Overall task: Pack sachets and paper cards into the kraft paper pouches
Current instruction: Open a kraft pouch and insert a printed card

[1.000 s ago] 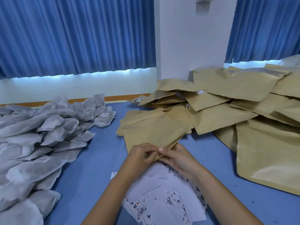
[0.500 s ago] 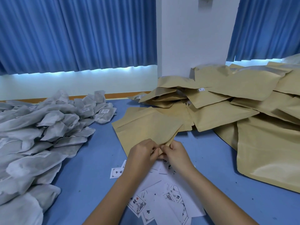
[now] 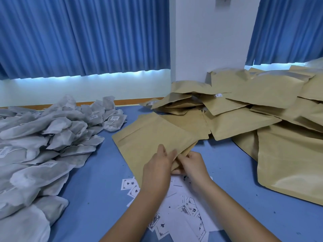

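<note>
A flat kraft paper pouch point(image 3: 148, 140) lies tilted on the blue table in front of me. My left hand point(image 3: 157, 170) and my right hand point(image 3: 192, 165) both pinch its near corner, fingers working at the pouch's edge. White paper cards point(image 3: 180, 213) with black print are scattered under my forearms. A big heap of grey-white sachets point(image 3: 43, 142) covers the left side of the table. More kraft pouches point(image 3: 244, 105) are piled at the back right.
The blue table point(image 3: 97, 180) shows bare between sachets and cards. A white pillar point(image 3: 209, 41) and blue curtains point(image 3: 83, 35) stand behind. A large kraft pouch point(image 3: 293, 163) lies at the right.
The pouch has slid left and toward me between my hands. My left hand has spread over its near edge, and more cards show to the left of my left wrist.
</note>
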A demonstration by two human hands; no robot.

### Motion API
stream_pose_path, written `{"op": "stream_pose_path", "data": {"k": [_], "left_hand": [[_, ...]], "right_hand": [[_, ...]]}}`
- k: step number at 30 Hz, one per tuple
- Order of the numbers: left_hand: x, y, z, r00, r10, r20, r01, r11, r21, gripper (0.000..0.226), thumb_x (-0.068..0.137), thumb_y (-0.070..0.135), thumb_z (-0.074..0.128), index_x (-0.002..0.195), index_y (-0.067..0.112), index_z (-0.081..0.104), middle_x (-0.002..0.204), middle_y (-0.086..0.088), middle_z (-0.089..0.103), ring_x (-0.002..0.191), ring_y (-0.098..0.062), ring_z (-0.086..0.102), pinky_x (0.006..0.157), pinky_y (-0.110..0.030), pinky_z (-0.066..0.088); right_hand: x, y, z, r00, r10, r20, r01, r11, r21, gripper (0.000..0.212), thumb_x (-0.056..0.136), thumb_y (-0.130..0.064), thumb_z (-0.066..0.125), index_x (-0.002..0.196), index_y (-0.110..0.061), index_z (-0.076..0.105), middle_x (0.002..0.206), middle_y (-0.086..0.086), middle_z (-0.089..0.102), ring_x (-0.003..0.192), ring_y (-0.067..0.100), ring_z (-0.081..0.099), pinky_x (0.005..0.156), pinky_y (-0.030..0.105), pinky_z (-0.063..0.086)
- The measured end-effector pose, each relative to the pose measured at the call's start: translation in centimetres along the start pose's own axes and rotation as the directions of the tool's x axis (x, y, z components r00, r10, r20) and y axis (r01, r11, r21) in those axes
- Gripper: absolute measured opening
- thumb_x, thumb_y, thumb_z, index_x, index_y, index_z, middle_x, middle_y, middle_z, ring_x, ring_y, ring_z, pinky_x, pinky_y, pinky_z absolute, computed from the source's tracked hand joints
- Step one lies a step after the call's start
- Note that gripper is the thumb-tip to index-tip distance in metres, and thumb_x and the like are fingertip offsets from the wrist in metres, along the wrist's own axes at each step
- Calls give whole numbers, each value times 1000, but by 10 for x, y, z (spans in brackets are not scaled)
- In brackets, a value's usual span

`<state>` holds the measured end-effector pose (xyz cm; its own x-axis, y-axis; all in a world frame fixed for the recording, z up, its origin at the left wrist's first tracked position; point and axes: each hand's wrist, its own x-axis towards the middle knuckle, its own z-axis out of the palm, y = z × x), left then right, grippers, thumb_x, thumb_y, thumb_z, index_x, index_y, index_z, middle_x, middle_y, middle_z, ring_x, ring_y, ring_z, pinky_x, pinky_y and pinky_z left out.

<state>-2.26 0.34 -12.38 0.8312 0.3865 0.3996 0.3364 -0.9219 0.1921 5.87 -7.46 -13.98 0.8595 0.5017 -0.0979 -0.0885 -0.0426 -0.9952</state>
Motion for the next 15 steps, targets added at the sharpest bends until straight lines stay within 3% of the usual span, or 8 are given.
{"op": "stream_pose_path", "data": {"k": [2,4,6,8,12,15], "left_hand": [[-1,1,1,998,33,-49,-31,999,30,51,89,7,49,133,31,42,122,1,38,95,-18,51,66,-28,44],[0,0,-5,973,57,-222,-65,997,-30,56,76,-9,59,123,21,61,123,-2,54,94,-25,56,65,-30,50],[4,-6,-11,907,84,-412,-163,974,-160,51,53,-23,65,92,8,76,99,-9,71,70,-32,60,53,-30,51],[7,-13,-14,809,145,-570,-276,950,-149,44,48,-29,61,75,4,76,83,-8,72,58,-29,54,49,-26,48],[14,-31,-23,799,96,-594,-321,903,-287,43,56,-31,54,74,2,75,80,-8,73,62,-30,60,62,-31,45],[16,-50,-32,821,91,-563,-370,837,-403,40,65,-26,52,83,2,75,88,-6,73,82,-19,64,80,-30,47]], "right_hand": [[3,1,-7,998,61,-1,-61,997,56,21,90,-15,56,95,3,65,79,20,72,68,36,71,76,50,53],[4,-3,-13,997,75,-8,-74,994,75,20,92,-7,48,102,-1,64,72,16,72,57,35,69,64,41,55],[6,-7,-20,999,22,-37,-21,1000,16,35,89,6,36,110,-4,62,58,14,67,42,27,60,47,30,53],[9,-9,-24,998,-37,-44,33,995,-90,55,83,13,28,121,-10,59,49,15,61,36,23,53,38,23,44],[10,-14,-17,995,-90,39,95,985,-145,69,80,16,27,129,-22,55,42,10,55,30,15,41,33,19,32],[11,-24,-11,996,-76,37,76,997,2,58,86,13,27,119,-21,61,44,6,49,32,12,34,32,19,26]]}}
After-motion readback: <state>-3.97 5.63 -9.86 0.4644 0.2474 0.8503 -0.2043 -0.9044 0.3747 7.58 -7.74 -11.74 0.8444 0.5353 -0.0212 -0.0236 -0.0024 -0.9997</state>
